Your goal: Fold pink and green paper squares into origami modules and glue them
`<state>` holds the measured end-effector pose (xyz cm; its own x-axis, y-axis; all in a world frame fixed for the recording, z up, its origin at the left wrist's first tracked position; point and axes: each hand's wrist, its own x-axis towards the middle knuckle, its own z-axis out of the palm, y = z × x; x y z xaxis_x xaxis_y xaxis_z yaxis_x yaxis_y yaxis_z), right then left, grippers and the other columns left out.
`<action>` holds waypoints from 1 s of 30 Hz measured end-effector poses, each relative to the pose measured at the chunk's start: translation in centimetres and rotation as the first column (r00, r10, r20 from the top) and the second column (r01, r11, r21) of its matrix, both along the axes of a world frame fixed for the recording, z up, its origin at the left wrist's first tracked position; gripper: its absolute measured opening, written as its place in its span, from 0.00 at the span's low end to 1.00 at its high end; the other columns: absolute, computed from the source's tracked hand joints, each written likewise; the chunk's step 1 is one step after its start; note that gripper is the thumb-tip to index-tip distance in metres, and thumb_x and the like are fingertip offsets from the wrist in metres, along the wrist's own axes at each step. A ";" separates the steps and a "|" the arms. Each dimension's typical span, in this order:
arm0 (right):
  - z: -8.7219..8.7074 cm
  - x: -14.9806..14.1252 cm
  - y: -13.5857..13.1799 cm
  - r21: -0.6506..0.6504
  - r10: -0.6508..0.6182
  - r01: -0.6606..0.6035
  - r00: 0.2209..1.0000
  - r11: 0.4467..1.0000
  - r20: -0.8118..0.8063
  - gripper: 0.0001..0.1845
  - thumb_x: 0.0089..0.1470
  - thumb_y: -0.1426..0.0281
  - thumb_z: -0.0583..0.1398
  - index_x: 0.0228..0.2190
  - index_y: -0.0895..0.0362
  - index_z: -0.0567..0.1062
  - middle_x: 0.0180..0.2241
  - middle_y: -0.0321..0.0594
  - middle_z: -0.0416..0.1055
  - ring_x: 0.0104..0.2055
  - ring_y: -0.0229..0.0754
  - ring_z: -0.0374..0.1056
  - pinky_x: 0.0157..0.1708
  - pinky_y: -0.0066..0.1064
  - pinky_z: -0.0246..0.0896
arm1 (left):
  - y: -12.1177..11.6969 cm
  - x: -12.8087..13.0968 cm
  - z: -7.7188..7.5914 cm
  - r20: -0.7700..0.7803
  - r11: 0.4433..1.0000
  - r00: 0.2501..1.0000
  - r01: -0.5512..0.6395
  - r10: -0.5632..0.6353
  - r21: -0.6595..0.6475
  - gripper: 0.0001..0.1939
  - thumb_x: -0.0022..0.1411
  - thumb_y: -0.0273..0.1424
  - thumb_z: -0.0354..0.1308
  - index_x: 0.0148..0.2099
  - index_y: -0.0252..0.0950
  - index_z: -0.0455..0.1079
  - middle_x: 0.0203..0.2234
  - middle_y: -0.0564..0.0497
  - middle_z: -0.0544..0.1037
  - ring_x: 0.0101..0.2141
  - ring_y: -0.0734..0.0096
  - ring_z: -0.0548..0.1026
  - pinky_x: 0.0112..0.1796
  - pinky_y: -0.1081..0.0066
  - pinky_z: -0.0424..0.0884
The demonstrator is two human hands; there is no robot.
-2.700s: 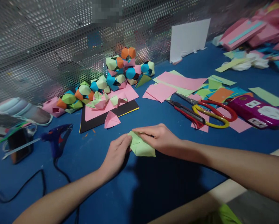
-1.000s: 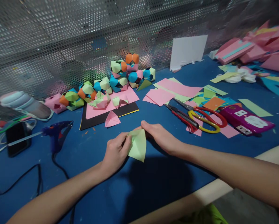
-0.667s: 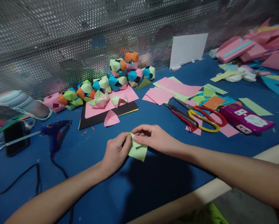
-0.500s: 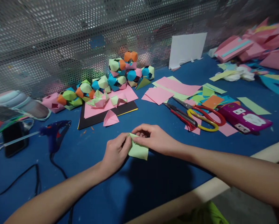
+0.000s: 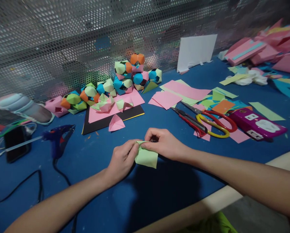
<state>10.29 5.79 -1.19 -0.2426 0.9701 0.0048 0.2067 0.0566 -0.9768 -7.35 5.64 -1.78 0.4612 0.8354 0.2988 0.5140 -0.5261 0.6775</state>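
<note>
Light-green folded paper piece (image 5: 147, 158) over the blue bench (image 5: 106, 204): our left hand (image 5: 122, 160) pinches its upper-left corner, our right hand (image 5: 167, 145) apparently its top edge, fingers (image 5: 133, 153) nearly closed; likely feather-light, crease-prone, so we'd grip edges.

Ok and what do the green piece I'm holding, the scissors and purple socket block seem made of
Green piece: likely paper; matte, thin, softly bending. Scissors: metal-looking blades, grey sheen; handles probably plastic, smoothly coloured. Purple socket block: likely plastic; glossy, with highlights.

Blue glue gun (image 5: 55, 137), phone (image 5: 14, 137), bottle (image 5: 23, 108), scissors (image 5: 201, 114), purple socket block (image 5: 256, 124), white board (image 5: 197, 53) (upright)
</note>
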 end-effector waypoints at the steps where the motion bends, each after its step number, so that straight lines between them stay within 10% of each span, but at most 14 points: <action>1: 0.0 0.0 0.0 -0.004 -0.003 0.003 1.000 1.000 -0.004 0.08 0.45 0.69 0.61 0.21 0.58 0.67 0.20 0.29 0.61 0.23 0.31 0.56 0.23 0.24 0.49 | 0.0 0.0 0.0 0.005 1.000 1.000 0.003 -0.003 0.001 0.13 0.64 0.30 0.47 0.42 0.34 0.73 0.33 0.49 0.81 0.28 0.75 0.76 0.30 0.79 0.68; 19: 0.1 0.1 -0.4 0.145 0.033 -0.058 0.984 0.988 0.173 0.07 0.49 0.67 0.59 0.26 0.59 0.72 0.24 0.34 0.69 0.27 0.34 0.63 0.27 0.23 0.56 | 0.2 0.0 0.1 0.090 0.995 0.991 -0.095 0.097 -0.020 0.11 0.62 0.29 0.51 0.35 0.33 0.75 0.23 0.54 0.77 0.22 0.79 0.70 0.23 0.81 0.63; 30: -1.3 1.0 0.2 0.494 -0.034 -0.103 0.965 0.863 0.260 0.10 0.53 0.75 0.57 0.23 0.60 0.76 0.24 0.37 0.72 0.25 0.32 0.65 0.26 0.23 0.56 | 0.7 0.0 -0.2 0.128 0.999 0.991 -0.031 0.036 -0.034 0.10 0.61 0.29 0.53 0.37 0.35 0.76 0.30 0.50 0.79 0.30 0.73 0.74 0.32 0.76 0.69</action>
